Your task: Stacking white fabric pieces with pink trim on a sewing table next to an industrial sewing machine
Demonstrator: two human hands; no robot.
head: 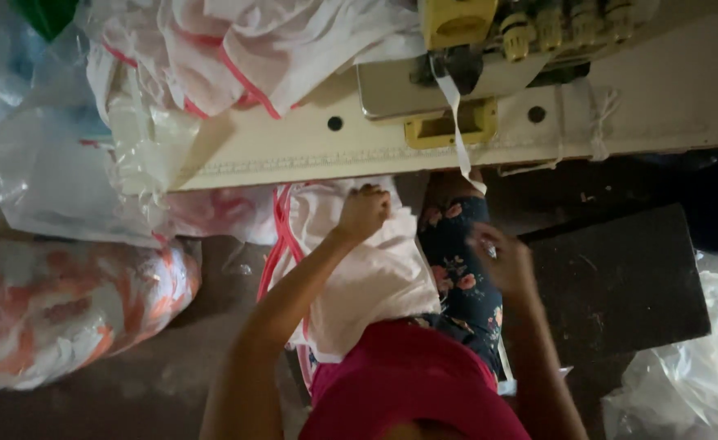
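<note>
The left arm reaches forward, bare from elbow to wrist, toward the table (294,151) edge. The left hand (363,213) stops just below that edge, knuckles up, fingers curled in a closed grip on white fabric (371,277). The right arm runs up alongside it. The right hand (502,261) sits lower and farther from the table, fingers loosely bent and blurred; its grip cannot be told.

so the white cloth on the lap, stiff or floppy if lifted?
Probably floppy: the white cloth drapes over the lap in soft folds and bunches under the left hand. Likely light, being thin. Its pink trim hangs loose and may trail.
</note>
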